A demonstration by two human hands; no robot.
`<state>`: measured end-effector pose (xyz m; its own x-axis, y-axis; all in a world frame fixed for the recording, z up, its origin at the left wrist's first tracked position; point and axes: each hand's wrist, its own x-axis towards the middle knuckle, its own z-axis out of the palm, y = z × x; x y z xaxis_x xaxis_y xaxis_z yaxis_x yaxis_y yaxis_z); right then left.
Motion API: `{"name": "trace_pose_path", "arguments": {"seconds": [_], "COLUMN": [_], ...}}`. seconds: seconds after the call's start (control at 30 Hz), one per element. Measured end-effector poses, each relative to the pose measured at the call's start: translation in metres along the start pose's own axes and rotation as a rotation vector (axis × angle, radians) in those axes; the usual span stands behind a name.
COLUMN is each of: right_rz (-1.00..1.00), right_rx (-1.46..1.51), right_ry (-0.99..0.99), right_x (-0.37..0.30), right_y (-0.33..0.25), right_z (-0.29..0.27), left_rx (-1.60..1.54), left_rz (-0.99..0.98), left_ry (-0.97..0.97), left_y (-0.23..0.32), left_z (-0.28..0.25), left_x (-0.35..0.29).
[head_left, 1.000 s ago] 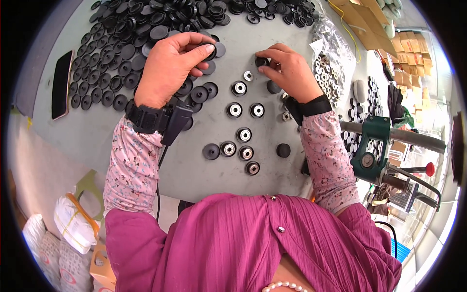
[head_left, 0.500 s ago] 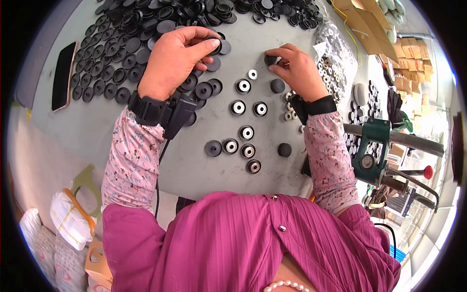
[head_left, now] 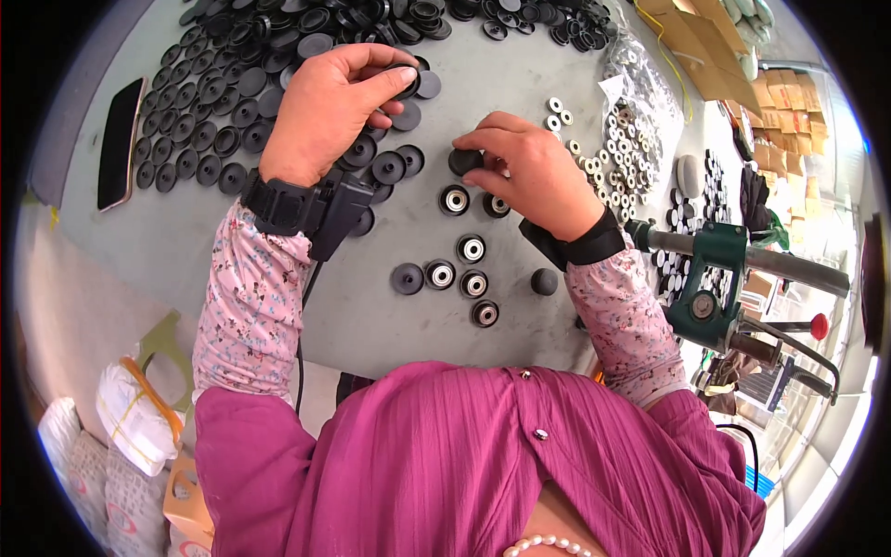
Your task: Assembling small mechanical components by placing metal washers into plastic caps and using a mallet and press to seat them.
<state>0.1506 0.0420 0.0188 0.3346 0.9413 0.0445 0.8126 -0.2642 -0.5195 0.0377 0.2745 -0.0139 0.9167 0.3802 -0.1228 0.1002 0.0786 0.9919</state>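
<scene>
Matte blk cap [head_left: 466,161], round, smooth, plastic by the look of it, is pinched btwn thumb + fingers of the right hand [head_left: 534,167], mid-table, just beyond the visible bearing units [head_left: 454,200]; can't tell if it touches anything underneath. Left hand [head_left: 325,113] pinches 1 thin blk disc [head_left: 408,84], partly hidden by the fingers, nr the heap's edge. Hands apart from each other, each clamped on its own pc.

Bearing units: 6 in view, each a shiny metal ring w/ a small ctr hole, set in a blk flanged cup; 1 partly behind the right hand. 1 bare flanged cup [head_left: 406,278], dk gray w/ raised hub, sits just left of the nearest unit. 1 blk rounded plug [head_left: 544,281] is alone nr the right forearm.

Disc heap [head_left: 251,84]: rimmed, hubbed blk pcs, piled at the far side, spread thinner toward the left; too many to count. 2 plain flat gray discs [head_left: 405,116] lie just right of the left hand. White rings [head_left: 612,146], small, glossy, loose, also too many; 3 lie a bit apart. Crinkly clear plastic bag [head_left: 640,70] beside them. Also 1 flat phone [head_left: 121,144], dk glass, far left; 1 green metal clamp [head_left: 715,283] w/ 1 red knob [head_left: 819,326], right. Tabletop [head_left: 362,320] smooth gray, smudged.
</scene>
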Motion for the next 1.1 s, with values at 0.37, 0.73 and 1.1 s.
{"name": "trace_pose_path", "arguments": {"seconds": [0.37, 0.73, 1.1], "right_rz": [-0.123, 0.072, 0.084], "right_rx": [-0.086, 0.067, -0.094], "right_ry": [0.15, 0.057, 0.021], "right_x": [0.015, 0.044, 0.048], "right_y": [-0.013, 0.019, 0.017], "right_z": [0.011, -0.001, 0.006], "left_rx": [-0.096, -0.166, -0.144], "left_rz": [-0.002, -0.102, -0.072], "left_ry": [-0.004, -0.07, -0.038], "left_y": [-0.003, 0.013, 0.007], "left_z": [-0.004, -0.009, -0.008], "left_x": [0.001, 0.0, 0.001]}}
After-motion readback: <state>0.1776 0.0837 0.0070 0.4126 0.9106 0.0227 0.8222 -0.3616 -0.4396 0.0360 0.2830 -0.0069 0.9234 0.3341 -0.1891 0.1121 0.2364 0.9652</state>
